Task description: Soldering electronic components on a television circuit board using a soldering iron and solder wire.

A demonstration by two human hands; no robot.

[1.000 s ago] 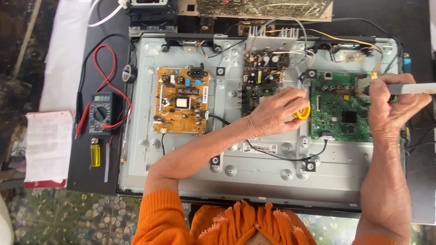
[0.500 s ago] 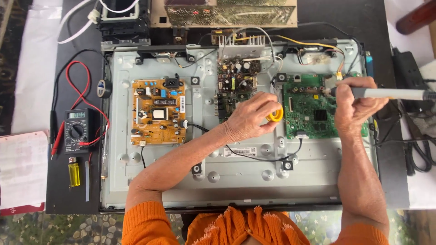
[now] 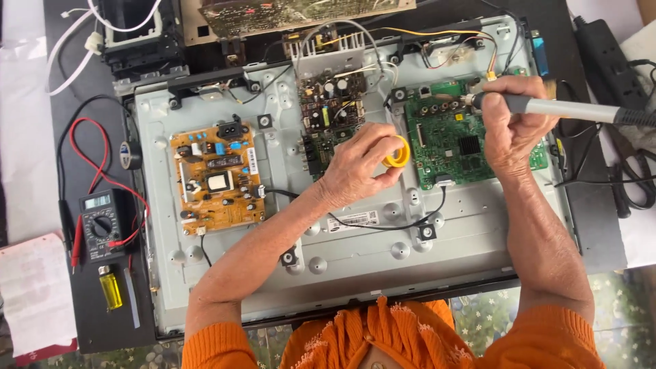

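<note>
compared with half a second ago, barely changed: left hand [image 3: 359,167] still pinching the yellow solder reel [image 3: 397,152] beside the green circuit board [image 3: 456,140], right hand [image 3: 512,126] still closed around the grey soldering iron [image 3: 557,107]. iron tip hidden behind the fingers, contact with the board impossible to tell; reel half covered by the fingers, only a yellow ring showing. orange-brown power board [image 3: 217,178] lying apart on the metal chassis [image 3: 355,260], multimeter [image 3: 101,222] off to the left.

Bright, even daylight falls from above with only soft, short shadows under the forearms, mild glare whitens the metal back panel [image 3: 355,253], and focus stays fairly sharp, softening slightly toward the frame edges.
</note>
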